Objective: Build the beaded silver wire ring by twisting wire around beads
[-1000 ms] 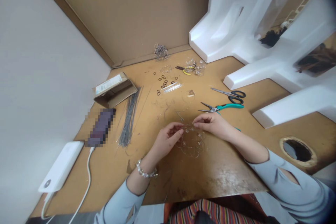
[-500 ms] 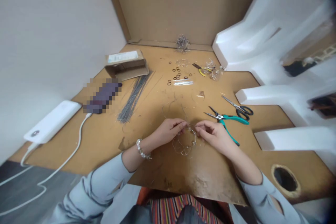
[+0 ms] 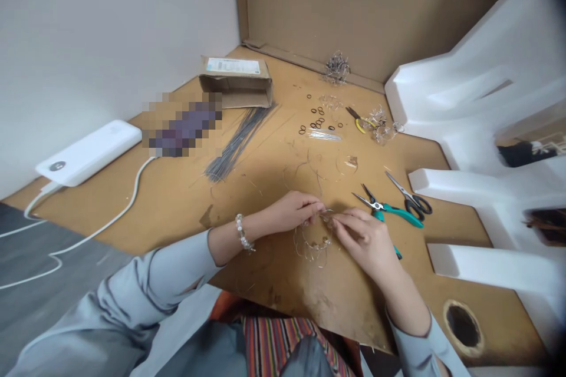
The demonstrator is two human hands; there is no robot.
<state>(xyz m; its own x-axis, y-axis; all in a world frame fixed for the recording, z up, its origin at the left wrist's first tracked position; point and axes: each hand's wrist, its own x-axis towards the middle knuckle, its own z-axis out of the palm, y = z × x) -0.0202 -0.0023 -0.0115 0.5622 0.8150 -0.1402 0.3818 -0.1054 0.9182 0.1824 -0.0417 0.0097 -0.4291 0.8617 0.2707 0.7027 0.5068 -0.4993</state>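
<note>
My left hand (image 3: 292, 212) and my right hand (image 3: 365, 239) meet over a brown board (image 3: 186, 200), both pinched on a small ornament of thin wire loops with clear beads (image 3: 313, 241). The fingertips of the two hands nearly touch at the top of the wire piece, which hangs just above the board. A beaded bracelet (image 3: 242, 232) sits on my left wrist.
Teal-handled pliers (image 3: 389, 209) and black-handled scissors (image 3: 411, 200) lie right of my hands. Further back are yellow-handled pliers (image 3: 359, 121), small dark rings (image 3: 315, 121), a bundle of grey wires (image 3: 239, 142), a cardboard box (image 3: 236, 82), a white power bank (image 3: 91, 152) with cable, and white foam blocks (image 3: 477, 106).
My head has turned left and the view has swung, so the wall and power bank show more. Both hands stay pinched on the wire piece, drawn slightly closer together.
</note>
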